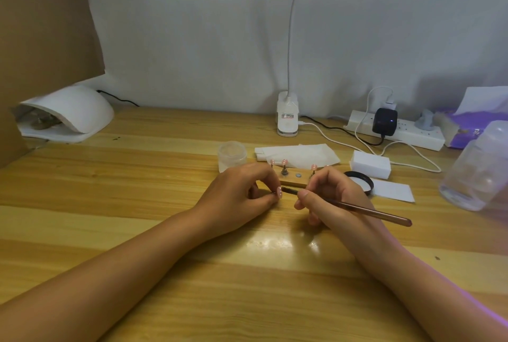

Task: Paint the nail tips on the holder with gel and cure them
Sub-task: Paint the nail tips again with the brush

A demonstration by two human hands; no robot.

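A small wooden holder lies mid-table with several pink nail tips on short stands, such as one nail tip on the holder. In front of it my left hand pinches one pink nail tip with white dots. My right hand grips a brown brush like a pen, its dark tip touching that nail tip. A white curing lamp sits at the far left. A black gel lid lies behind my right hand.
A clear jar, white tissue and a white block lie behind the holder. A clip lamp, power strip with cables, purple tissue pack and clear plastic container line the back and right.
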